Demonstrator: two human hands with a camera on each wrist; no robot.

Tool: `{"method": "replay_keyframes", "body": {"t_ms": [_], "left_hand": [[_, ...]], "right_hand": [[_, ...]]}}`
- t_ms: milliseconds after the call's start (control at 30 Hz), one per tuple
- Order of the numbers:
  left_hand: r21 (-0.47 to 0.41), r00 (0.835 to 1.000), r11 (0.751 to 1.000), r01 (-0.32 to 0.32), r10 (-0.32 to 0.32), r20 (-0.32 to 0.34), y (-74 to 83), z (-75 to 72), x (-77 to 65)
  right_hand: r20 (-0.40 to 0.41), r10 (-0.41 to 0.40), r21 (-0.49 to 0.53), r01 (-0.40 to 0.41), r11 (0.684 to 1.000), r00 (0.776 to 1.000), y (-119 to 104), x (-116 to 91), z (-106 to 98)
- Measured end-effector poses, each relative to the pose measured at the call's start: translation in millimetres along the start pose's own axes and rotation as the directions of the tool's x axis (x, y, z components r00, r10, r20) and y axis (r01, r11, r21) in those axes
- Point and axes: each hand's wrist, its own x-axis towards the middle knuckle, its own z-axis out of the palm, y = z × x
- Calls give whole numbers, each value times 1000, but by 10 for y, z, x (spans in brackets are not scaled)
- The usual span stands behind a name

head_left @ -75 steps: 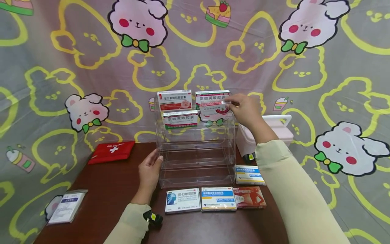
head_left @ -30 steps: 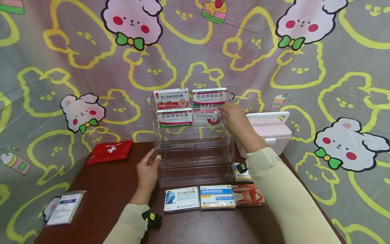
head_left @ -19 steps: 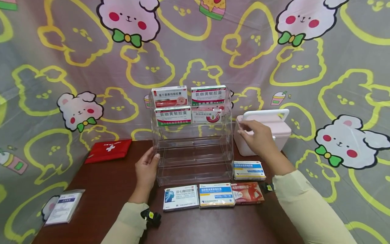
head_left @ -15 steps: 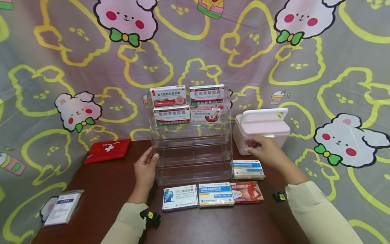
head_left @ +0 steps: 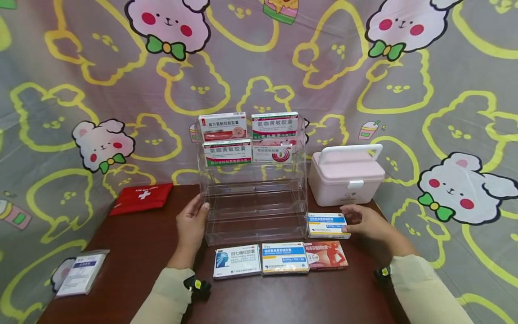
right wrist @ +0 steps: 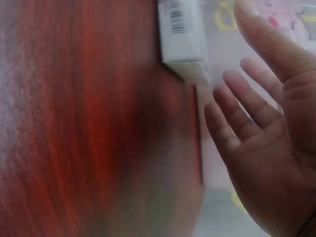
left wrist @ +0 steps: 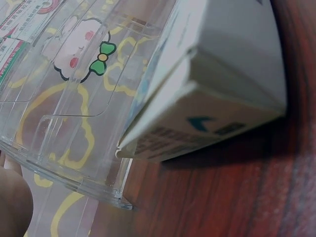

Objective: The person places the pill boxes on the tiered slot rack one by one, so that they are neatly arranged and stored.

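My left hand point(head_left: 191, 225) holds the left side edge of a clear tiered display rack point(head_left: 256, 211), thumb in front; the left wrist view shows only part of that hand point(left wrist: 14, 202). My right hand point(head_left: 368, 222) is at the right end of a blue-and-white medicine box point(head_left: 325, 225) beside the rack. In the right wrist view its fingers are spread, apart from the white box end point(right wrist: 185, 39) with a barcode. Medicine boxes stand in the top two tiers: a red-and-white box point(head_left: 224, 127), two green-and-red boxes point(head_left: 275, 126), and a white box with a red swirl point(head_left: 272, 153).
Before the rack lie a white medicine box point(head_left: 236, 262), another blue-and-white box point(head_left: 285, 258) and a red box point(head_left: 325, 255). A pink lidded case point(head_left: 344, 180) stands behind right. A red first aid pouch point(head_left: 141, 199) and a bagged white pack point(head_left: 82, 273) lie left.
My right hand has let go of the swirl box, now seated in the second tier, and has come down to the blue-and-white box at right. My left hand has stayed on the rack.
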Motion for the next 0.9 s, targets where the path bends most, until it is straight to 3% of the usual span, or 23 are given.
{"method": "replay_keyframes", "body": {"t_ms": [367, 700, 900], "left_hand": [[7, 1000, 1000, -15, 15, 11, -5, 6, 8], [13, 1000, 1000, -7, 7, 9, 2, 10, -8], [10, 1000, 1000, -2, 2, 6, 12, 17, -6]], "right_hand": [[6, -39, -114, 39, 993, 999, 152, 103, 67], [59, 34, -171, -24, 985, 998, 163, 121, 80], [19, 63, -166, -59, 984, 998, 146, 134, 95]]}}
